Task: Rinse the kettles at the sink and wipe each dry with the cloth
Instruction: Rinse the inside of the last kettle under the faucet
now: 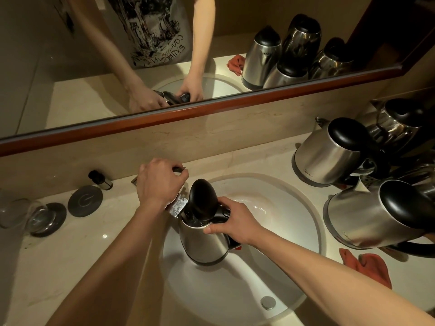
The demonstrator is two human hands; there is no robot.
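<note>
A steel kettle (203, 243) with its black lid (202, 196) flipped up stands in the white sink (294, 234), under the tap spout (177, 207). My right hand (231, 223) grips the kettle's black handle at the rim. My left hand (160, 182) is closed on the tap lever above the spout, which it mostly hides. Three more steel kettles lie on the counter at the right: one (329, 156) near the wall, one (374, 220) nearer me, and one (397, 123) behind them. An orange-red cloth (367, 267) lies crumpled on the counter right of the sink.
Two round kettle bases (85, 200) (50, 218) and an overturned glass (14, 212) sit on the counter left of the sink. A small black-capped bottle (100, 178) stands by the wall. A wood-framed mirror (211, 107) runs along the back. The sink drain (268, 302) is near me.
</note>
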